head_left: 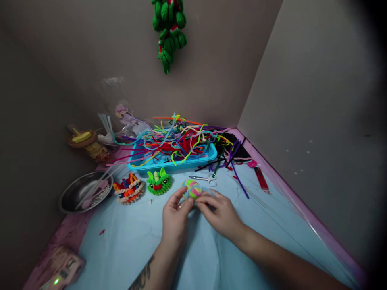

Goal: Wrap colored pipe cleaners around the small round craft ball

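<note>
A multicoloured fuzzy pipe-cleaner piece (192, 188), in yellow, pink, green and blue, is held up over the table between both hands. My left hand (176, 213) grips it from the left with thumb and fingers. My right hand (222, 213) pinches its lower right side between thumb and fingertips. The fingers cover part of the piece. Just behind lies a pair of scissors (208, 179). To the left stand a green pipe-cleaner animal head (159, 182) and an orange, blue and cream one (130, 189).
A blue tray (172, 164) heaped with colourful pipe cleaners (181, 141) stands against the wall. On the left are a metal bowl (68, 201) with pink tools and a pink device (65, 266) with a green light. A red strip (261, 180) lies right. Green plush pieces (169, 32) hang above.
</note>
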The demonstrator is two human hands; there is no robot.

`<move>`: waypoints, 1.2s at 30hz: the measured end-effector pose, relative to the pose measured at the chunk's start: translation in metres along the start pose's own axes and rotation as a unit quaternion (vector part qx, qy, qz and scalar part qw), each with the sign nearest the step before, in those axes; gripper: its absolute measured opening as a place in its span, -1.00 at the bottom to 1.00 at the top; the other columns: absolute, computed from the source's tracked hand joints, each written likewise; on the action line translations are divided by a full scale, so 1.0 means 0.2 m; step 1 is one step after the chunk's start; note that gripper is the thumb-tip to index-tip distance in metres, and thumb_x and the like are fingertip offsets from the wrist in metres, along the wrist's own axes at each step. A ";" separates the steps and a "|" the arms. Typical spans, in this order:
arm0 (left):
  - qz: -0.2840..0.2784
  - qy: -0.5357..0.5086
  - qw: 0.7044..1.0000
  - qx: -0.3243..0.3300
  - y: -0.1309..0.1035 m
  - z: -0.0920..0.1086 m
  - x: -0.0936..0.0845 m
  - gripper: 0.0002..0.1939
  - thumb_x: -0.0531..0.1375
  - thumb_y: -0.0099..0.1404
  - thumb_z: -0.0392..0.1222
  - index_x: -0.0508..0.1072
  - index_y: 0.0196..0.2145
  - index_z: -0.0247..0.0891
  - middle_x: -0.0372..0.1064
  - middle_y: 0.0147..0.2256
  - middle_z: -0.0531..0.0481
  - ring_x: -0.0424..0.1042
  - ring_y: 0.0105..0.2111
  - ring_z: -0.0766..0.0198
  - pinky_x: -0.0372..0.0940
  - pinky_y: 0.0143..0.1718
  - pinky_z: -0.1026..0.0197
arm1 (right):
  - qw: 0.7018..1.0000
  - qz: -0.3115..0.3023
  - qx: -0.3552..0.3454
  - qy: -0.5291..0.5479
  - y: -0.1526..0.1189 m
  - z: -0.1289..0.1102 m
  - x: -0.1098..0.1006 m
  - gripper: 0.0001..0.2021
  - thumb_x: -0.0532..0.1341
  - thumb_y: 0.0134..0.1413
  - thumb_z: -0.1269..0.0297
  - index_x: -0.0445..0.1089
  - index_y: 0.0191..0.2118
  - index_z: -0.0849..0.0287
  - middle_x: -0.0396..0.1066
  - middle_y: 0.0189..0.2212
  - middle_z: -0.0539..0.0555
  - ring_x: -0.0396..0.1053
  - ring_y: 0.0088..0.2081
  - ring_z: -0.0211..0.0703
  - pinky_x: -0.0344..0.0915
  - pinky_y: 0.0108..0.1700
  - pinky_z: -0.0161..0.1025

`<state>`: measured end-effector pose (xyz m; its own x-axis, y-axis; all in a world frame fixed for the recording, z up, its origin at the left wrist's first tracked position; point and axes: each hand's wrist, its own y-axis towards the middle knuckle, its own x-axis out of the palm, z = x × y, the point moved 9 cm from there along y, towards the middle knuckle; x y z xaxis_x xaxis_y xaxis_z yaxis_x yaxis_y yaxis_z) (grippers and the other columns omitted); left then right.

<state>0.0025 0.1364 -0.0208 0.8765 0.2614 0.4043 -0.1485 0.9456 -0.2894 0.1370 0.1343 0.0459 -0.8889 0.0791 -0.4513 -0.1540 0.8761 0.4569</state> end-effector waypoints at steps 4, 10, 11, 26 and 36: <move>0.021 -0.029 0.999 -0.032 0.01 -0.03 -0.02 -0.49 0.43 -0.11 -0.23 0.46 -0.16 -0.30 0.45 -0.11 -0.14 0.47 -0.27 0.26 0.32 -0.23 0.24 | 0.998 0.018 0.059 0.027 0.02 0.04 -0.03 -0.90 0.17 0.04 0.45 0.42 -0.41 0.16 0.36 -0.52 -0.01 0.36 -0.46 -0.23 0.28 -0.46 -0.35; 0.017 -0.070 0.996 -0.050 0.00 -0.04 -0.01 -0.49 0.44 -0.14 -0.25 0.46 -0.17 -0.28 0.44 -0.14 -0.10 0.46 -0.27 0.26 0.33 -0.22 0.22 | 1.000 0.013 -0.016 -0.013 -0.01 -0.02 -0.01 -0.91 0.17 0.05 0.46 0.36 -0.36 0.13 0.37 -0.43 0.03 0.37 -0.32 -0.16 0.33 -0.28 -0.25; 0.010 -0.070 0.996 -0.051 0.00 -0.04 0.00 -0.49 0.44 -0.13 -0.25 0.46 -0.17 -0.27 0.44 -0.13 -0.10 0.46 -0.26 0.25 0.34 -0.22 0.22 | 0.999 0.010 -0.023 -0.020 -0.01 -0.03 0.00 -0.91 0.16 0.06 0.47 0.35 -0.36 0.13 0.37 -0.42 0.04 0.36 -0.30 -0.15 0.33 -0.25 -0.24; -0.060 -0.044 0.997 -0.026 -0.02 -0.04 0.05 -0.40 0.41 -0.08 -0.26 0.44 -0.03 -0.15 0.33 0.08 -0.13 0.46 -0.14 0.18 0.32 -0.09 0.18 | 0.999 0.011 -0.006 -0.030 -0.01 0.01 -0.01 -0.88 0.13 0.04 0.50 0.29 -0.42 0.14 0.32 -0.46 0.01 0.33 -0.36 -0.17 0.29 -0.32 -0.27; -0.013 0.023 1.000 0.005 -0.02 0.01 0.05 -0.38 0.40 -0.05 -0.21 0.38 0.00 -0.29 0.52 -0.24 -0.11 0.50 -0.32 0.26 0.35 -0.22 0.22 | 0.998 -0.037 -0.044 -0.030 -0.03 -0.01 0.05 -0.84 0.09 0.11 0.47 0.35 -0.43 0.15 0.35 -0.45 0.05 0.34 -0.32 -0.16 0.30 -0.24 -0.23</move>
<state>0.0102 0.1363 -0.0139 0.9005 0.2270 0.3710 -0.1290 0.9540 -0.2704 0.1271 0.1292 0.0403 -0.8470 0.0465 -0.5296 -0.2573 0.8358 0.4850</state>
